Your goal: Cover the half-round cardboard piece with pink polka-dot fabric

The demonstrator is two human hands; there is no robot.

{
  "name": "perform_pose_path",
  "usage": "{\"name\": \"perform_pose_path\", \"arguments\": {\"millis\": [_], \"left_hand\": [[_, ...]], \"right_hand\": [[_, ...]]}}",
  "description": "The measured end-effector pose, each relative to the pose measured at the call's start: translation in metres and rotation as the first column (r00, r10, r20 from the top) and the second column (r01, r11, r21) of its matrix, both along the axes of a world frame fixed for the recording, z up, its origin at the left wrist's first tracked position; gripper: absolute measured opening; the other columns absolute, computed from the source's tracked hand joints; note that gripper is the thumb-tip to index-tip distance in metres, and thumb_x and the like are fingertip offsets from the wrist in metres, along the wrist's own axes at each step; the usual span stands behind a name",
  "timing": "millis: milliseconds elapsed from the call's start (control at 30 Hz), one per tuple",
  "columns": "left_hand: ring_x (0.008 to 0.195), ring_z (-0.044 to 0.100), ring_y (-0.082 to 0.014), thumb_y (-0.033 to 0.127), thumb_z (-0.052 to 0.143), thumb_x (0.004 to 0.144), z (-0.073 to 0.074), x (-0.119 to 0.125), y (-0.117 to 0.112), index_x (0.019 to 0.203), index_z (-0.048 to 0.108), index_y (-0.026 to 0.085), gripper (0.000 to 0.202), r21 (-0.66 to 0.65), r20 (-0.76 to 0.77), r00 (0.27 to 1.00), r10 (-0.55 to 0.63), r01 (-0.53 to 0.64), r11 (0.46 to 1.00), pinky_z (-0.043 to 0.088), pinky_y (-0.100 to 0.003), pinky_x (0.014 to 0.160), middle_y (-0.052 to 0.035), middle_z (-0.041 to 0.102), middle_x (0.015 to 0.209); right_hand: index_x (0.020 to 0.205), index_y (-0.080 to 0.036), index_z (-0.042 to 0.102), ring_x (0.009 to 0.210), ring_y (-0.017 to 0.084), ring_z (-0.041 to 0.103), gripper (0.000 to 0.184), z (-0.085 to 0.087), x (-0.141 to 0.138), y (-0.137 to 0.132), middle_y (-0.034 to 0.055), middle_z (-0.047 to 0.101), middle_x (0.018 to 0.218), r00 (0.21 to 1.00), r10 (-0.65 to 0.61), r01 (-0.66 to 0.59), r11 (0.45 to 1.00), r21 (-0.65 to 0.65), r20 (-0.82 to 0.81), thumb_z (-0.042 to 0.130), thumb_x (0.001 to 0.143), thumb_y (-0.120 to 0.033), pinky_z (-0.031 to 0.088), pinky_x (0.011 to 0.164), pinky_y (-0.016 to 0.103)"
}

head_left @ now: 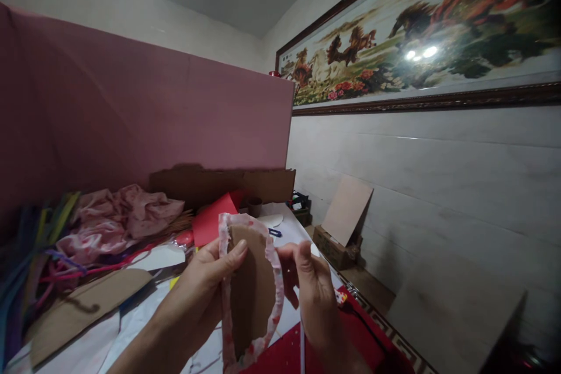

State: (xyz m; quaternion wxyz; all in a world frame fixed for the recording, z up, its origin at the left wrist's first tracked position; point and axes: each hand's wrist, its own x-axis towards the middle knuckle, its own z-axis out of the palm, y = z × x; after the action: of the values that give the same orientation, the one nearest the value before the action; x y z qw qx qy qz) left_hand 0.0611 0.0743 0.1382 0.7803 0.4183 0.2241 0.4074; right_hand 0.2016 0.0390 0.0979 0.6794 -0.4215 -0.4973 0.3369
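Observation:
Upright in front of me is a cardboard piece [250, 289] with one straight side and one curved side. Pale pink fabric [277, 280] with red spots is folded over its rim, wrinkled along the curve. My left hand [205, 280] grips the straight side, thumb flat on the bare cardboard and fingers behind it. At the curved side, my right hand [309, 286] has its fingertips against the fabric edge, with the thumb raised apart from them. A thin pale strip runs below the right hand; I cannot tell whether the hand touches it.
Crumpled pink fabric [125, 216], coloured strips [26, 269] and another cardboard cutout [87, 312] lie on the left. Red paper [214, 219] and a blue-handled item [274, 232] are behind my hands. A pink partition [175, 111] stands at the back; a board leans on a box [333, 245] at right.

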Motion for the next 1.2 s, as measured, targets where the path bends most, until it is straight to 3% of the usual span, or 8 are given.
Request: {"name": "perform_pose_path", "arguments": {"millis": [167,333,433,600,833,933,1033,1200], "left_hand": [[0.064,0.069,-0.0195,0.017,0.068,0.077,-0.002,0.001,0.003,0.091,0.071,0.014,0.015,-0.012,0.02,0.999,0.046,-0.046,0.999,0.054,-0.028,0.062,-0.0098,0.075,0.076],[0.063,0.069,-0.0186,0.016,0.067,0.077,-0.005,0.004,0.002,0.092,0.069,0.014,0.015,0.001,0.061,0.995,0.085,-0.085,0.996,0.054,-0.028,0.063,-0.0081,0.075,0.075],[0.065,0.069,-0.0204,0.019,0.066,0.079,-0.005,0.003,0.001,0.098,0.067,0.015,0.019,0.027,0.047,0.998,0.05,-0.052,0.998,0.054,-0.03,0.062,-0.0083,0.074,0.078],[0.064,0.068,-0.0198,0.023,0.065,0.08,-0.005,0.001,0.003,0.095,0.068,0.014,0.018,0.013,-0.008,0.999,0.037,-0.036,0.999,0.053,-0.03,0.063,-0.0094,0.074,0.078],[0.074,0.069,-0.022,0.028,0.063,0.082,-0.005,0.001,0.008,0.101,0.067,0.012,0.025,0.052,0.002,1.0,-0.027,0.027,0.998,0.052,-0.032,0.071,-0.0133,0.073,0.085],[0.068,0.067,-0.0206,0.038,0.056,0.086,-0.007,0.002,0.008,0.109,0.064,0.013,0.036,0.124,-0.03,0.99,-0.14,0.143,0.982,0.05,-0.029,0.059,-0.0142,0.072,0.087],[0.051,0.061,-0.0163,0.043,0.057,0.084,-0.011,0.005,0.007,0.1,0.066,0.011,0.037,0.163,-0.173,0.964,-0.201,0.229,0.96,0.041,-0.023,0.041,-0.0117,0.069,0.072],[0.045,0.054,-0.0121,0.036,0.058,0.083,-0.014,0.007,0.009,0.076,0.063,0.012,0.026,0.197,-0.211,0.975,-0.068,0.11,0.974,0.035,-0.02,0.036,-0.0049,0.061,0.057]], "right_hand": [[0.069,-0.019,0.06,0.041,0.009,0.035,0.035,-0.003,-0.005,-0.004,-0.0054,0.039,0.052,1.0,0.001,-0.001,1.0,-0.025,0.014,0.06,0.081,-0.052,0.03,0.038,0.021],[0.066,-0.018,0.059,0.044,0.009,0.033,0.034,-0.004,-0.012,0.002,-0.0051,0.04,0.053,0.995,-0.095,0.095,0.995,-0.028,0.009,0.065,0.077,-0.049,0.031,0.04,0.021],[0.062,-0.018,0.054,0.048,0.009,0.034,0.037,-0.005,-0.012,0.004,-0.0051,0.04,0.053,0.997,-0.077,0.077,0.997,0.013,-0.02,0.071,0.071,-0.05,0.03,0.043,0.02],[0.063,-0.017,0.057,0.051,0.012,0.043,0.048,-0.01,-0.006,0.002,-0.0017,0.043,0.054,0.993,0.041,-0.035,0.998,0.049,-0.112,0.051,0.082,-0.061,0.038,0.047,0.022],[0.072,-0.017,0.06,0.037,0.006,0.033,0.033,-0.012,-0.004,0.002,-0.0083,0.036,0.05,0.986,0.001,-0.015,0.997,-0.081,-0.165,0.065,0.078,-0.049,0.031,0.034,0.016],[0.079,-0.018,0.063,0.034,0.005,0.032,0.03,-0.006,0.0,0.006,-0.0097,0.037,0.045,0.973,-0.051,0.037,0.997,-0.067,-0.223,0.064,0.08,-0.047,0.031,0.032,0.016],[0.081,-0.018,0.063,0.034,0.005,0.036,0.027,-0.002,0.004,0.01,-0.0092,0.041,0.045,0.971,-0.059,0.05,0.998,-0.045,-0.23,0.064,0.081,-0.045,0.034,0.036,0.016],[0.078,-0.016,0.062,0.039,0.005,0.035,0.036,-0.007,0.002,0.006,-0.0055,0.045,0.052,0.965,0.041,-0.048,0.999,-0.017,-0.259,0.054,0.087,-0.051,0.027,0.036,0.016]]}}
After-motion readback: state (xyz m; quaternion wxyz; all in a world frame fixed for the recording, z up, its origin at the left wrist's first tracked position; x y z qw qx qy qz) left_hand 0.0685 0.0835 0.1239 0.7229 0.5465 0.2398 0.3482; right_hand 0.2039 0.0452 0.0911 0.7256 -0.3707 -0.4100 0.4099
